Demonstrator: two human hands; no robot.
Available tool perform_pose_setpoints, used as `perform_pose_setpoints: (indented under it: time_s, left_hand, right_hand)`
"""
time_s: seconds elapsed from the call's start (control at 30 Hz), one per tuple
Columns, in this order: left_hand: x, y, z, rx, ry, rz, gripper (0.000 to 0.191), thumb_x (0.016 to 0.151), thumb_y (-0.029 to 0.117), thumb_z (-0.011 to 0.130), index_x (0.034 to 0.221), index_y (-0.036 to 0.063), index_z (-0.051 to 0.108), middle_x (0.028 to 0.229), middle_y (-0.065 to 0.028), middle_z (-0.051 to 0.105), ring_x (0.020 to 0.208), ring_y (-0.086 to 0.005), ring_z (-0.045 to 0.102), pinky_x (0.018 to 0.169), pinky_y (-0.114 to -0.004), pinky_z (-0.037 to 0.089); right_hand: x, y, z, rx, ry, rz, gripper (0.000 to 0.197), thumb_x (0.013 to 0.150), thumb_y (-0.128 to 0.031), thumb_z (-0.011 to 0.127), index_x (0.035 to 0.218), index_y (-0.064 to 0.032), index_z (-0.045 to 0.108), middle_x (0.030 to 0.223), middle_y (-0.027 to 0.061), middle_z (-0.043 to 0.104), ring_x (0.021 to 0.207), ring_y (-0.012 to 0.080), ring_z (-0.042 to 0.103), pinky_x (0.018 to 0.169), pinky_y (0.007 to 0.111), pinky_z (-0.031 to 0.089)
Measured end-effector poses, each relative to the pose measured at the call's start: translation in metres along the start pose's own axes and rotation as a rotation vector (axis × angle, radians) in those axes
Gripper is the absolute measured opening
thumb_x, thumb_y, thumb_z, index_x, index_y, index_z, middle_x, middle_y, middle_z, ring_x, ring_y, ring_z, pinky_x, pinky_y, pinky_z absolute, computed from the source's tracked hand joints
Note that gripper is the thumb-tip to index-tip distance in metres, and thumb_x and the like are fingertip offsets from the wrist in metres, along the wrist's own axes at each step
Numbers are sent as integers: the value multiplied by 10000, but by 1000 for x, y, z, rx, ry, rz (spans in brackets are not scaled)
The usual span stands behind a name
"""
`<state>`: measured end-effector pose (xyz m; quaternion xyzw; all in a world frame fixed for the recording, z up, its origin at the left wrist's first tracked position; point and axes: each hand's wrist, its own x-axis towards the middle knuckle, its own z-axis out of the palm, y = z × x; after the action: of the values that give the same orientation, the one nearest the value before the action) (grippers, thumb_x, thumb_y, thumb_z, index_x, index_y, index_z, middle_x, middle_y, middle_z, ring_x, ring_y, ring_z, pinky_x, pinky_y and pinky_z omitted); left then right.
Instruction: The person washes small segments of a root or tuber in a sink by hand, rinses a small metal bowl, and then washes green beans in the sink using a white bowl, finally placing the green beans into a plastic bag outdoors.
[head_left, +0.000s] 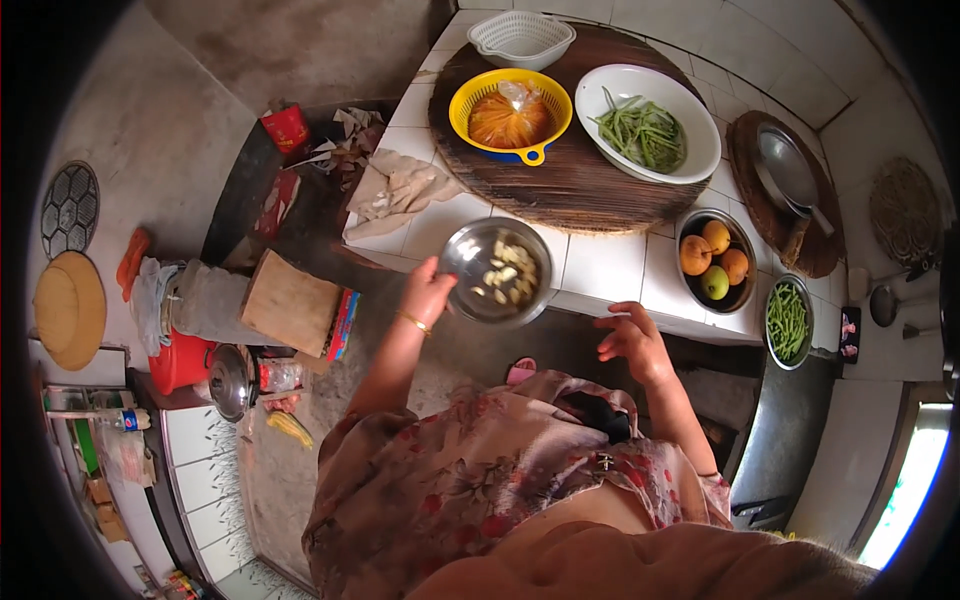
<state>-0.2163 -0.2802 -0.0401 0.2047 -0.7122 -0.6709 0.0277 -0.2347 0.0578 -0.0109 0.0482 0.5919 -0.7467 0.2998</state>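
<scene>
My left hand (429, 294) grips the rim of a steel bowl (463, 279) at its left side, by the front edge of the tiled counter. Peeled garlic cloves (512, 271) lie in the bowl's right half. To the right of the bowl, my right hand (631, 341) is raised in front of the counter with its fingers apart and bent, touching nothing. Beyond the bowl, a round wooden board (592, 214) carries a yellow colander (562, 101) with a bag of orange food, a white basin (709, 135) of long green beans, and a white plastic basket (521, 37).
On the tiled counter (604, 262) are a crumpled cloth (397, 191), a steel bowl of fruit (715, 259) and a bowl of cut green beans (787, 319). A cleaver (787, 169) rests on a smaller wooden board (742, 142). A red bucket (180, 364) stands at the left.
</scene>
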Motion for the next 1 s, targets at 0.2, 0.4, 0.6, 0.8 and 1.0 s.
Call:
perform_pose_setpoints:
  time_s: [0.2, 0.4, 0.6, 0.8, 1.0]
  left_hand:
    - [65, -4, -91, -101, 295, 37, 132, 745, 56, 553, 877, 59, 542, 690, -38, 568, 482, -123, 529, 356, -253, 405]
    - [133, 3, -128, -276, 505, 13, 159, 739, 48, 547, 884, 0, 502, 648, -99, 530, 439, -160, 475, 370, -265, 388]
    - [154, -19, -133, -307, 516, -188, 241, 783, 164, 499, 973, 21, 463, 758, -114, 521, 571, -202, 520, 466, -299, 433]
    - [130, -23, -123, -128, 546, -191, 373, 832, 324, 414, 1023, 4, 441, 849, -134, 520, 579, -222, 554, 472, -311, 432]
    - [106, -8, -117, -30, 475, -312, 458, 843, 347, 416, 1103, -28, 387, 973, -164, 511, 570, -234, 577, 434, -314, 420]
  right_hand:
    - [-13, 25, -48, 47, 252, 60, 243, 814, -107, 409, 1024, 1, 463, 925, 168, 565, 609, 193, 571, 533, 309, 511]
    - [-48, 46, -78, 63, 452, 43, 237, 814, -102, 405, 1021, -5, 465, 911, 153, 572, 618, 193, 578, 538, 310, 513]
    - [-73, 50, -88, 109, 571, 31, 220, 828, -105, 395, 1013, -6, 462, 894, 146, 573, 621, 192, 582, 540, 310, 515]
    - [-86, 55, -99, 138, 629, 29, 206, 835, -105, 395, 1006, -9, 457, 886, 139, 574, 615, 193, 581, 538, 310, 513]
    - [-97, 66, -108, 179, 692, 33, 194, 837, -104, 405, 1000, -14, 458, 885, 137, 575, 608, 192, 578, 535, 308, 512]
